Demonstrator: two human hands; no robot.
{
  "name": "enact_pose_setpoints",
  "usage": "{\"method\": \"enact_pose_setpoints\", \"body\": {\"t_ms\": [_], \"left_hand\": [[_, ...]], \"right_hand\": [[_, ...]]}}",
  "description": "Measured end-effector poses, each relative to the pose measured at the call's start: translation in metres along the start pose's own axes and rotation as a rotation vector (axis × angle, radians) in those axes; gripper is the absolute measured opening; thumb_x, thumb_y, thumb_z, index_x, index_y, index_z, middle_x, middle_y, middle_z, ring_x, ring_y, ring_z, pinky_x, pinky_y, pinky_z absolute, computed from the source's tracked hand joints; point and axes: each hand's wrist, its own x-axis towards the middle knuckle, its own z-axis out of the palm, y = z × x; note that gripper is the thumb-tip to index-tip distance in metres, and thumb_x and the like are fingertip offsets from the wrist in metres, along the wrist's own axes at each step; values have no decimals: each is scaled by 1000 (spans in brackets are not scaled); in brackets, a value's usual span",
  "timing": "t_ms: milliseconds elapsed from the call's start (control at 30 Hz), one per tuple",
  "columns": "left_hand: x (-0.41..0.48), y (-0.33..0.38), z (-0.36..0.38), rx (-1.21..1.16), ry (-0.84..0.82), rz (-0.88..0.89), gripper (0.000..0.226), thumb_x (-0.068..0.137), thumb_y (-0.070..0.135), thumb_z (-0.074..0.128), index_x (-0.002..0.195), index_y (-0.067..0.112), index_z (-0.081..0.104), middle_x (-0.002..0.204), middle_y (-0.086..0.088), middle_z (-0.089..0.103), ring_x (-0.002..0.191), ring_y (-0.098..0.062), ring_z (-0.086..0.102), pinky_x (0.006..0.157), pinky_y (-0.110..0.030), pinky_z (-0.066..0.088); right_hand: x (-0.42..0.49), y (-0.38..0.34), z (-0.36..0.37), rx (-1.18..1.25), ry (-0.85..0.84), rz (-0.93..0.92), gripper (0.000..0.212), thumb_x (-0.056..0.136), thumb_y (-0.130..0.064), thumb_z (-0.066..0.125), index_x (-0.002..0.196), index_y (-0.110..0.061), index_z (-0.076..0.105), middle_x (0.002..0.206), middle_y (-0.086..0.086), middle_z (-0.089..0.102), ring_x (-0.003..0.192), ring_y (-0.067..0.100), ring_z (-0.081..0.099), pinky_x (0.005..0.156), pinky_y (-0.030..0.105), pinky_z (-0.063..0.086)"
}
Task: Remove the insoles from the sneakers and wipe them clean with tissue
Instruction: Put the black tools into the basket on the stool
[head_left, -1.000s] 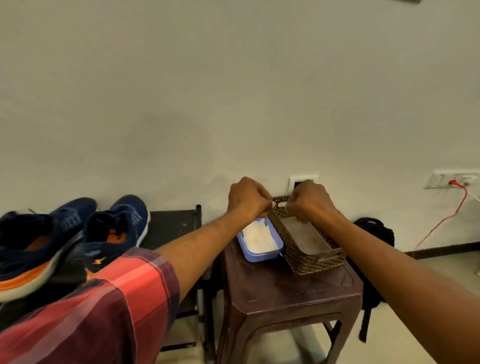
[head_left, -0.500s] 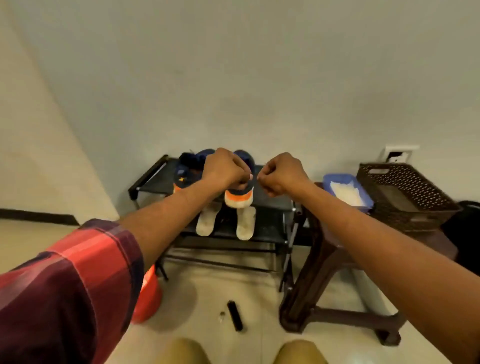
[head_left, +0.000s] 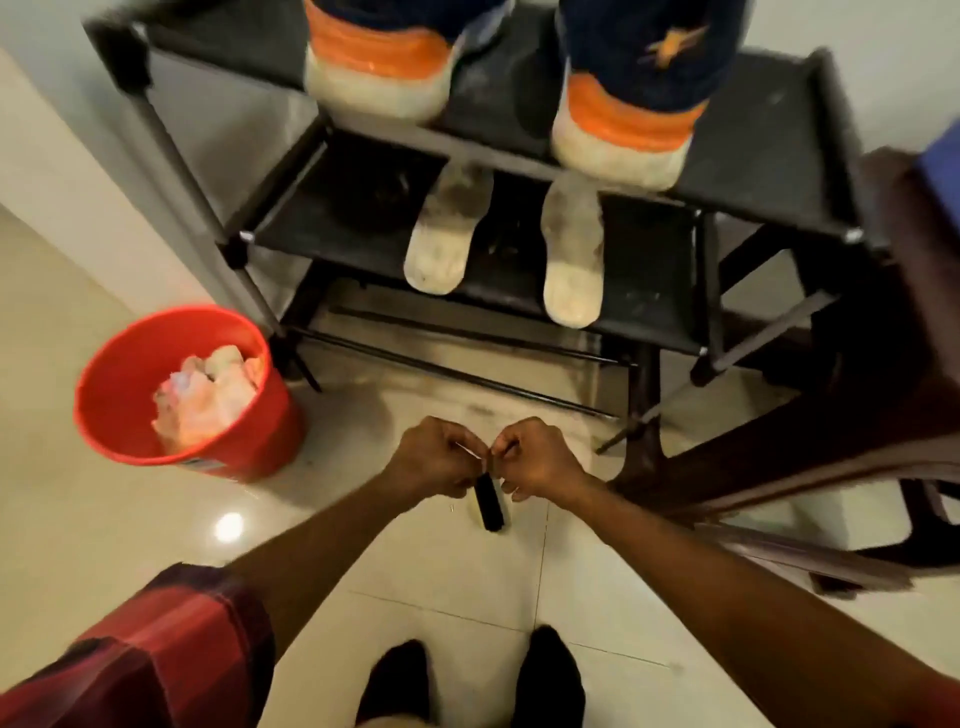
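Two navy sneakers with orange and white heels, the left sneaker (head_left: 382, 62) and the right sneaker (head_left: 631, 104), stand on the top shelf of a black shoe rack (head_left: 753, 171), heels toward me. Two dirty white insoles, one (head_left: 447, 234) beside the other (head_left: 571, 254), lie on the rack's lower shelf. My left hand (head_left: 431, 460) and my right hand (head_left: 535, 460) are closed into fists with the knuckles meeting, low over the floor and well in front of the rack. No tissue or insole is in either hand.
A red bucket (head_left: 130, 431) with crumpled tissues stands on the floor at the left of the rack. A small black object (head_left: 488, 501) lies on the tiles under my hands. A dark brown stool (head_left: 831, 426) stands at the right, and a blue box corner (head_left: 940, 156) shows on it. My feet (head_left: 467, 680) are at the bottom.
The view has tilted down from the wall to the floor. My two fists stayed together and came down from in front of the sneakers to just above the floor.
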Motion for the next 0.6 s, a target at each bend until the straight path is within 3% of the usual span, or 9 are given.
{"method": "enact_pose_setpoints", "body": {"t_ms": [100,200,333,433,600], "left_hand": [[56,-64,28,126,-58,-38,14,80,6,77,92,11,81,87,-16,77,75,-28,70,76,-41,63],[95,-115,49,347,68,-29,19,82,15,79,101,15,78,103,-6,76,96,-26,72,82,-27,53],[127,-153,68,502,213,-1,24,84,17,75,107,12,71,108,-10,70,101,-31,66,79,-34,50],[138,-164,77,571,276,21,29,87,14,74,114,8,64,109,-14,63,95,-33,65,69,-30,43],[149,-169,88,472,356,3,25,89,7,65,111,9,54,99,-17,68,90,-37,64,65,-34,42]], "right_hand": [[56,52,48,-114,-23,34,13,79,-24,81,83,-12,76,87,7,74,79,25,72,70,43,62],[89,87,87,-317,33,35,32,83,-39,75,101,-14,70,103,5,73,96,25,69,76,33,57],[112,117,126,-510,100,35,57,84,-52,68,123,-14,52,113,7,64,102,27,64,76,33,52],[118,130,144,-473,138,50,70,78,-47,77,131,-15,43,118,8,59,103,28,64,78,36,55],[120,134,154,-366,145,59,69,76,-34,81,130,-15,42,120,8,59,106,28,64,83,36,55]]}}
